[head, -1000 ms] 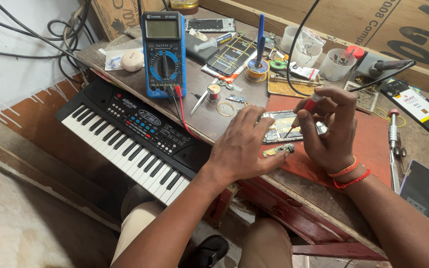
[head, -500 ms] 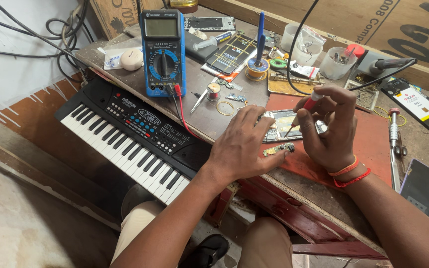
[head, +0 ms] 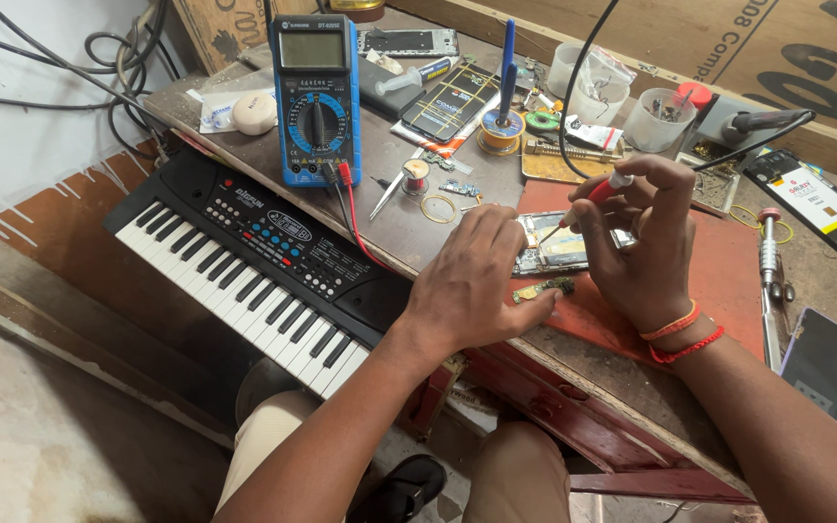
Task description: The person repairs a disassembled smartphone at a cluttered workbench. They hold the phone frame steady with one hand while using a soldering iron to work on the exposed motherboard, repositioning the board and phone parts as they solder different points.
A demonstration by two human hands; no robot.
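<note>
Nothing's shifted: your left hand point(head: 472, 281) lies flat, hiding half the opened phone point(head: 559, 244); right hand point(head: 643, 237) pinches red probe point(head: 583, 200), tip pointing near-left.

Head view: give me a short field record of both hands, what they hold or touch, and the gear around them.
left hand: palm down on the opened phone with bare circuit board
right hand: holding red-handled probe, tip on the board
loose part: small green circuit piece near left fingertips
surface: red work mat
left of hands: blue digital multimeter, black electronic keyboard
</note>
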